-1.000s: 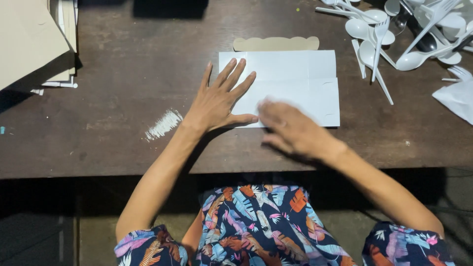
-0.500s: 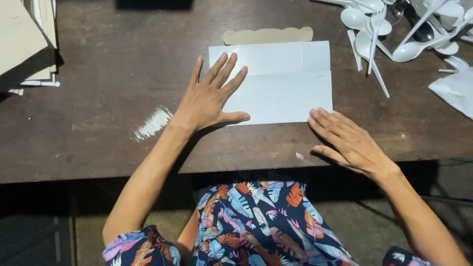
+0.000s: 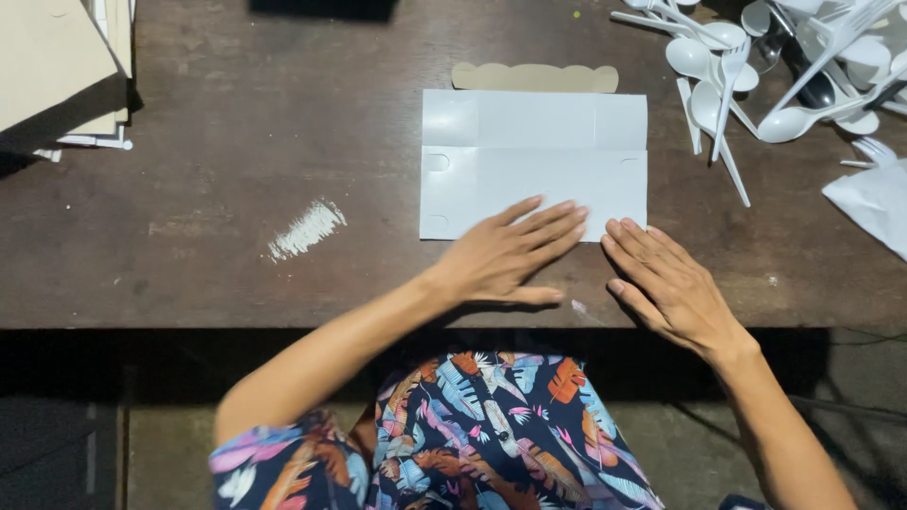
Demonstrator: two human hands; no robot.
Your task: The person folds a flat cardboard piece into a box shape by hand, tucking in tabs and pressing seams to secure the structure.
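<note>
A flat white folded cardboard sheet [image 3: 529,156] lies on the dark wooden table [image 3: 236,142], with a tan scalloped flap [image 3: 534,77] showing behind its far edge. My left hand [image 3: 510,255] rests flat at the sheet's near edge, fingers spread and pointing right, fingertips on the card. My right hand [image 3: 666,283] lies flat on the table beside it, fingertips touching the sheet's near right corner. Neither hand holds anything.
A heap of white plastic spoons and forks [image 3: 775,66] fills the far right corner, with a white wrapper [image 3: 874,198] below it. A stack of flat tan and white cardboard [image 3: 57,66] sits at the far left. A white smear [image 3: 304,229] marks the tabletop.
My left hand slid from the sheet's left side down to its near edge. My right hand moved from over the sheet to the table at its near right corner.
</note>
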